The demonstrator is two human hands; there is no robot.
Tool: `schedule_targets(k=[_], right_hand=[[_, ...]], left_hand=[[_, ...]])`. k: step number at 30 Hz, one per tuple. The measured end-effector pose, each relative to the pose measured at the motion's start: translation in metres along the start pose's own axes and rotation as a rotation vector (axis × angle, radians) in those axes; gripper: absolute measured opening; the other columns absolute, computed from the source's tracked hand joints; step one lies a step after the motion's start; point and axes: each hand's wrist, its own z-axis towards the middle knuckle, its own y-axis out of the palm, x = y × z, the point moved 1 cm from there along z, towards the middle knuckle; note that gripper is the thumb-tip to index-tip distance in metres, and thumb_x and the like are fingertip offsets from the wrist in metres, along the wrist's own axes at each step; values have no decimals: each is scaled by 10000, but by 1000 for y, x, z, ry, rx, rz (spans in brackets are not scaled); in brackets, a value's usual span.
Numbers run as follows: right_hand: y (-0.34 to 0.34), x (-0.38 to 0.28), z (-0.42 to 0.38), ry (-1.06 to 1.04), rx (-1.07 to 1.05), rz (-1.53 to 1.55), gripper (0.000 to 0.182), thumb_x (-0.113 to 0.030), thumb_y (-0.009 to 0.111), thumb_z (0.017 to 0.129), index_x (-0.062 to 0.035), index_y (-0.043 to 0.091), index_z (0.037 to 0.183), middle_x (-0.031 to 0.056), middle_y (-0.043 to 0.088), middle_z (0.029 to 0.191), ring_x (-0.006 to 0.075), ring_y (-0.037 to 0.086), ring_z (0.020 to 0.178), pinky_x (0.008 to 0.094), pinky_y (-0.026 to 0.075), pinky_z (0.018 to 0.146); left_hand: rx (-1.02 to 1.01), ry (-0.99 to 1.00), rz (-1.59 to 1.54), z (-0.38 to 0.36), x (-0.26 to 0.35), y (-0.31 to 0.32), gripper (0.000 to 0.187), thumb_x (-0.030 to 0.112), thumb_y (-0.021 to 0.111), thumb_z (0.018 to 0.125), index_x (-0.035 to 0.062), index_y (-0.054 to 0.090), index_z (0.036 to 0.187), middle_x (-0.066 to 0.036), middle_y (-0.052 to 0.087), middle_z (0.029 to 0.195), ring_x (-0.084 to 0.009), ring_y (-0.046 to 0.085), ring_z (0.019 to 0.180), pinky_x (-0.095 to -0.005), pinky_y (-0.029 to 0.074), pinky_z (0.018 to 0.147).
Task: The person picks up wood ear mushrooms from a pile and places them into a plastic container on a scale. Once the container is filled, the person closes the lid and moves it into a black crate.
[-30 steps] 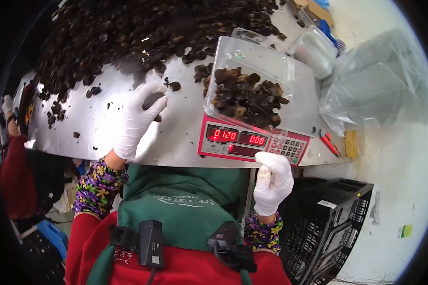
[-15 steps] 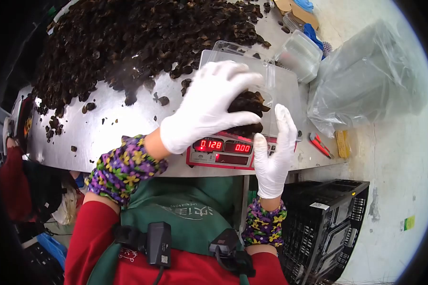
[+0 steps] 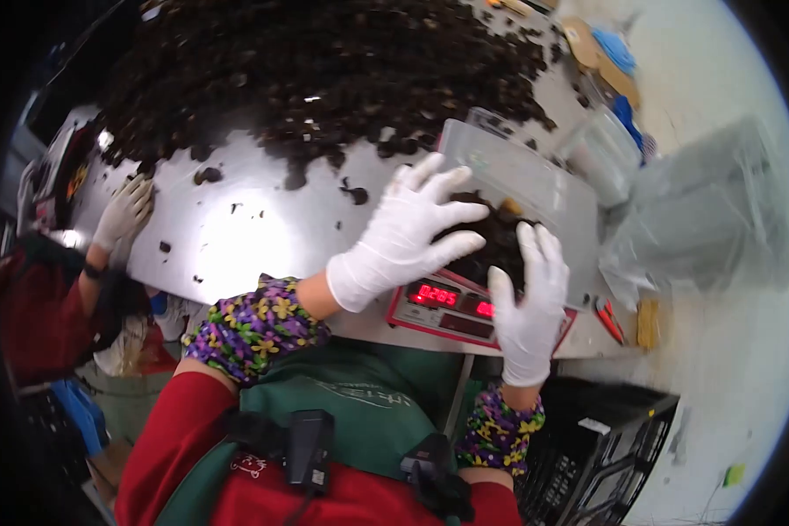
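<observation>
My left hand, in a white glove, reaches over the left side of a clear plastic box with its fingers spread. Opposite it, my right hand, gloved too, is at the box's near right side, fingers stretched and thumb apart. Between them sits a heap of dark brown mushroom-like pieces, partly hidden by both hands. The box stands on a red-edged digital scale with lit red digits, and its lid lies open toward the back. Fingertips of both hands are right at the heap.
A large pile of the same dark pieces covers the back of the metal table. Stacked clear boxes, a plastic bag and red pliers lie rightward. Black crates stand below. Another person's gloved hand is at left.
The view has shifted, so the table things sit lower and farther right. My left fingers have spread wider over the box. The scale's reading has risen. Another person's gloved hand shows at left.
</observation>
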Motion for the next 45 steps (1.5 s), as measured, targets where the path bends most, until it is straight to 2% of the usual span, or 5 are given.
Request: schedule_targets(k=[9,15,26,35,45], right_hand=[[-26,16,-44,101,265,69,442,-297,631,1004,-18,607,1346,198,552,1418,371,509,1325,449,381,1117],[-19,13,-49,150,264,73,405,-292,621,1012,-26,629,1316,188,574,1394,358,537,1293,442,397,1104],[-17,5,-50,123,255,-5,352,-219,612,1008,-17,639,1295,184,602,1350,353,575,1240,441,431,1065],[-20,-23,-50,10,301,21,320,-230,580,1028,-12,660,1247,178,649,1278,343,613,1183,450,447,1067],[-14,-41,-60,-80,320,127,241,-185,579,1008,-36,712,1144,139,673,1210,298,644,1128,504,430,1110]], left_hand=[[186,-471,-208,-79,-107,-21,416,175,682,933,80,630,1335,-205,527,1418,-369,498,1328,-437,414,1115],[-154,-186,313,-60,-132,-3,784,554,671,903,38,472,1458,-267,459,1465,-421,433,1378,-500,333,1174],[-381,-2,112,-82,-118,-9,784,559,635,924,-50,513,1403,-259,472,1483,-422,433,1390,-474,359,1172],[-478,51,211,-152,-83,-52,406,195,606,948,-4,593,1301,-187,582,1354,-333,535,1315,-407,457,1096],[-146,-86,228,-105,-98,-16,120,168,651,886,71,588,914,-113,567,910,-311,586,909,-431,512,780]])
